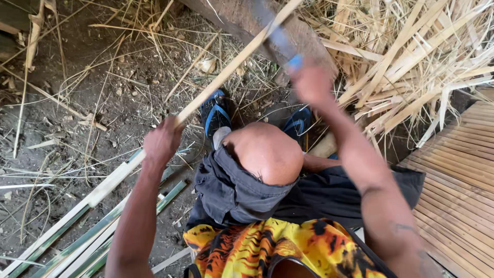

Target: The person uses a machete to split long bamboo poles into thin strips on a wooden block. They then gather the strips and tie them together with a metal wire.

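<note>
My left hand (pixel 162 141) grips a long pale bamboo strip (pixel 231 67) that runs from the lower left up to the top centre. My right hand (pixel 311 82) is closed on the blue handle of a knife (pixel 280 38), whose blurred blade crosses the strip over a thick wooden log (pixel 242 18). My bent knee (pixel 267 152) rises between my arms, and my feet in blue sandals (pixel 216 116) rest on the dirt below it.
Split green bamboo strips (pixel 103 231) lie on the dirt at lower left. A heap of pale bamboo shavings (pixel 411 51) fills the upper right. A slatted bamboo platform (pixel 458 180) sits at right. Dry stalks litter the ground.
</note>
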